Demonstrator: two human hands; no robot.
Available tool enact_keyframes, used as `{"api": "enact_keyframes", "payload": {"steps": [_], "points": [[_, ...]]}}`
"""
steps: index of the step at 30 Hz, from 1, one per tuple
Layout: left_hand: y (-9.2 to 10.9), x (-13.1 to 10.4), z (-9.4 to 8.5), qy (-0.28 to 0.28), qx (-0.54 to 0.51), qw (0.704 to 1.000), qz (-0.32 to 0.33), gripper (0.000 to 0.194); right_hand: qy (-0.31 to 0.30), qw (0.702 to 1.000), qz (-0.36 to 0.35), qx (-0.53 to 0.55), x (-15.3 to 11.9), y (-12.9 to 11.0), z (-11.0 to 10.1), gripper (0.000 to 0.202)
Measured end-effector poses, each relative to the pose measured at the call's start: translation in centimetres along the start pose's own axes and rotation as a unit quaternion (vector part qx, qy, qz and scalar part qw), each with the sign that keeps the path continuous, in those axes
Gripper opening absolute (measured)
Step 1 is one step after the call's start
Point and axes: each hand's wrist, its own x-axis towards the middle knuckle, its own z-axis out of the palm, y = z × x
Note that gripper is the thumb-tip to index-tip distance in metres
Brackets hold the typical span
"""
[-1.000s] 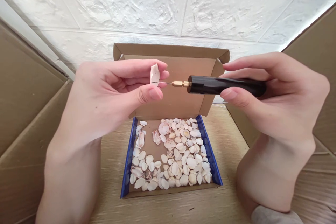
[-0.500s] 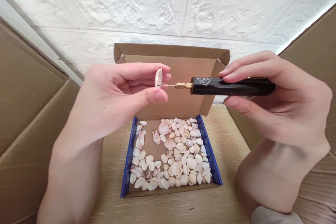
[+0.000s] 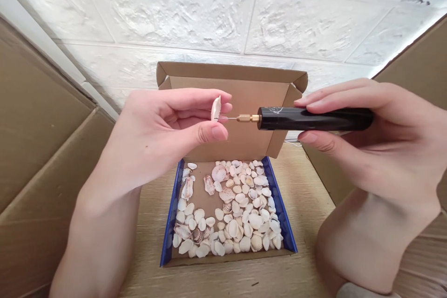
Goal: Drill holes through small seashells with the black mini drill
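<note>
Between the thumb and fingers of my left hand [image 3: 167, 132] is a small white seashell [image 3: 216, 108], held edge-on. My right hand [image 3: 370, 139] grips a black handheld mini drill [image 3: 314, 118], fingers above and thumb below. From its brass chuck [image 3: 247, 118] a thin bit [image 3: 228, 118] points left, its tip meeting the lower part of the shell's face. Whether the tip has entered the shell I cannot tell. Below both hands, loose seashells [image 3: 244, 219] lie in an open cardboard box [image 3: 167, 228] with blue sides.
The box's raised lid [image 3: 244, 139] stands behind my hands, near a white brick-patterned wall [image 3: 174, 14]. Cardboard panels rise at the left [image 3: 38, 116] and right [image 3: 415, 60]. A small dark sliver [image 3: 255, 284] lies on the wooden table [image 3: 296, 274] in front of the box.
Both hands, with the shell and drill, appear slightly farther right and lower. The whole view has shifted a little too. The bit still meets the shell, and both grips look the same.
</note>
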Motion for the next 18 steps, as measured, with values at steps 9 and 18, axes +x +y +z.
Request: {"api": "enact_keyframes", "payload": {"steps": [9,18], "points": [[0.41,-0.04,-0.19,0.001,-0.009,1.0,-0.008,0.032,0.003,1.0,0.012,-0.022,-0.04,0.03,0.16,0.042],[0.46,0.01,-0.1,-0.004,-0.005,1.0,-0.011,0.032,0.004,0.999,-0.043,-0.011,0.18,0.11,-0.07,0.039]]}}
